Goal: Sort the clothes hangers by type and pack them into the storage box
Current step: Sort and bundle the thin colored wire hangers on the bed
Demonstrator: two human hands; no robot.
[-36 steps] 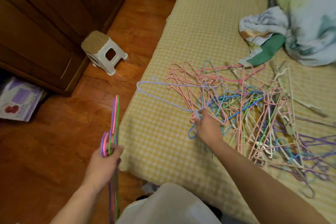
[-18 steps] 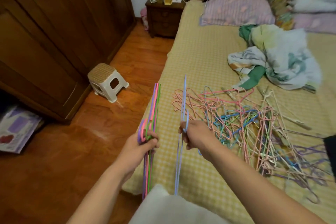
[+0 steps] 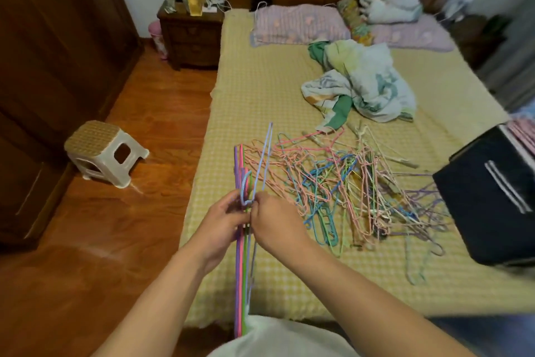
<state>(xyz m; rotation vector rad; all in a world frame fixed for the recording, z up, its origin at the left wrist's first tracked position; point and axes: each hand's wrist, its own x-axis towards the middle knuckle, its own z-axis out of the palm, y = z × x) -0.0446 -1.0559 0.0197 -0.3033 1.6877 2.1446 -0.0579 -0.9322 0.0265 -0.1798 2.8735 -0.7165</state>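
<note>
Left hand grips a small bundle of matching hangers, held upright at the bed edge. Right hand pinches a light blue hanger against the bundle, hook to hook. Both grips clamped. Progress: early. Most hangers sit in a tangled pile mid-bed, mixed colours and types. Dark box at the right bed edge; its contents can't be made out. Left: untangle, sort the rest, pack.
</note>
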